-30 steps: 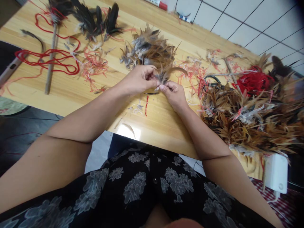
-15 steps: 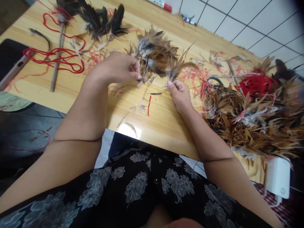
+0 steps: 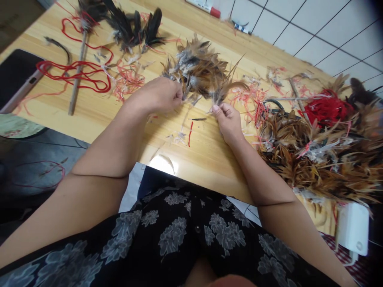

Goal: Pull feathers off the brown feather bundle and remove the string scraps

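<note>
Between finger and thumb my right hand [image 3: 229, 121] pinches a small bunch of brown feathers [image 3: 220, 92] by its quill ends, the tips fanning up and away. My left hand [image 3: 169, 95] is closed at the near left edge of a loose pile of brown and grey feathers [image 3: 203, 65]. Its fingertips are turned away, so whatever they pinch is hidden. On the table below the hands lie a short red string [image 3: 190, 134] and a small dark feather [image 3: 198, 119].
At left are a phone [image 3: 19, 75], a looped red cord [image 3: 98, 85] and a stick [image 3: 76, 83] with dark feathers. Black feathers [image 3: 122, 26] lie behind. A large heap of brown feathers [image 3: 329, 171], red strings [image 3: 326, 107] and a white device [image 3: 354, 229] are at right.
My left hand has moved slightly right and its fingers have turned down against the feather pile. The right hand still holds the bunch, and the view has shifted slightly.
</note>
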### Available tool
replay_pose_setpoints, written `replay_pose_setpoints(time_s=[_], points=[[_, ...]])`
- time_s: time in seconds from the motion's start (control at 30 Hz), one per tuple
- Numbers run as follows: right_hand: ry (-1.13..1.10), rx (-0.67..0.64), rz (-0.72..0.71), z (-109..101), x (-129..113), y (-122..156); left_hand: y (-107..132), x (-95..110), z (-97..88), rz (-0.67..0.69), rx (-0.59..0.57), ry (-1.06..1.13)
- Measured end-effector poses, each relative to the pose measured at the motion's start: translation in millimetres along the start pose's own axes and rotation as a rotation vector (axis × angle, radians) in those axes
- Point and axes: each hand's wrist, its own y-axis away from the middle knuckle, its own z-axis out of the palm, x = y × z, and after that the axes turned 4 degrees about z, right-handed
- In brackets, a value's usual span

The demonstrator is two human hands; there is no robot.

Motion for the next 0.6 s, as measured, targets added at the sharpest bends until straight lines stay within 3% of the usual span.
replay_pose_setpoints(time_s=[0.17,0.4,0.6], points=[[-0.016,-0.005,0.0,0.7,-0.2,0.0,1.3,-5.5,-7.7,0.034,0.066,0.297],[-0.022,-0.005,0.034,1.3,-5.0,1.4,-4.3,11.6,11.9,0.117,0.113,0.877],[-0.024,-0.013,0.046,4.4,-6.0,0.1,-8.0,25.8,32.3,0.171,0.109,1.004]])
